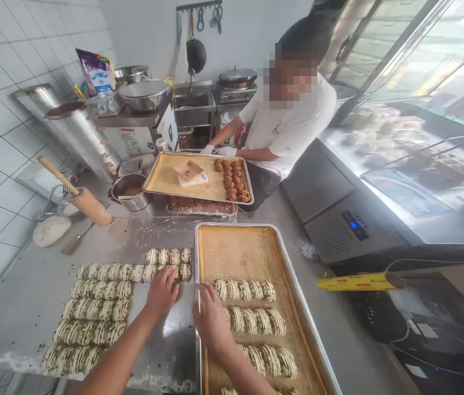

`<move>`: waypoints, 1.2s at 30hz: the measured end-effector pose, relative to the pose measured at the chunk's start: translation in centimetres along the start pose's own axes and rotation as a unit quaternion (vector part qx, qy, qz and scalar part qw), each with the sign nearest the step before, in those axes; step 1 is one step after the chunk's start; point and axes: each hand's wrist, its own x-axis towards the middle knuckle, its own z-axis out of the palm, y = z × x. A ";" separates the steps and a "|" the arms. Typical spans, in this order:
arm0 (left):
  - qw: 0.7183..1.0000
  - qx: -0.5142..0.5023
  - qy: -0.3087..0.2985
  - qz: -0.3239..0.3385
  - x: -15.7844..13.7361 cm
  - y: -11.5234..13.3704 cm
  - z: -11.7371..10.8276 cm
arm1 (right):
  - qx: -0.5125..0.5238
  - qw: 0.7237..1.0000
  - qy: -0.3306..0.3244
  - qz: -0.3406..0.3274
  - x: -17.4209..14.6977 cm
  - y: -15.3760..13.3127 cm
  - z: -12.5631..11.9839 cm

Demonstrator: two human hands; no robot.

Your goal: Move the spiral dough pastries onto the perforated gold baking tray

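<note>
My left hand point(163, 292) rests its fingers on a row of sliced dough rolls point(108, 272) with dark green specks, on the steel table. Its fingers are stretched forward over the dough, not wrapped round it. Behind it lies a shorter row of rolls point(169, 255). More rows point(92, 310) are lined up at the left. My right hand point(212, 321) is over the left rim of a large lined baking tray point(238, 241), thumb and forefinger apart, with nothing visible in it. Several groups of the same rolls point(245, 291) lie across the tray; my right forearm covers part of them.
A co-worker point(293, 115) in white gloves stands behind another tray point(166, 173) holding brown balls and a small square box point(188, 171). A rolling pin point(92, 206), a dough lump point(51, 230), a scraper point(76, 240) and a metal pot point(134, 200) are at the table's far left.
</note>
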 end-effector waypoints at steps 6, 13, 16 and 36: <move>0.993 -0.001 -0.054 0.106 2.9 -4.4 1.9 | -0.152 0.982 -0.052 0.095 7.5 -2.7 10.6; 0.995 0.005 -0.034 0.099 3.2 -6.3 2.5 | -0.150 0.977 0.037 0.148 9.2 -2.9 13.3; 0.995 0.003 -0.034 0.092 2.3 -7.6 1.6 | -0.133 0.983 0.017 0.125 8.6 -3.0 13.3; 0.977 0.029 -0.133 0.161 0.3 -17.1 0.3 | -0.142 0.988 -0.053 0.022 7.7 -1.4 12.8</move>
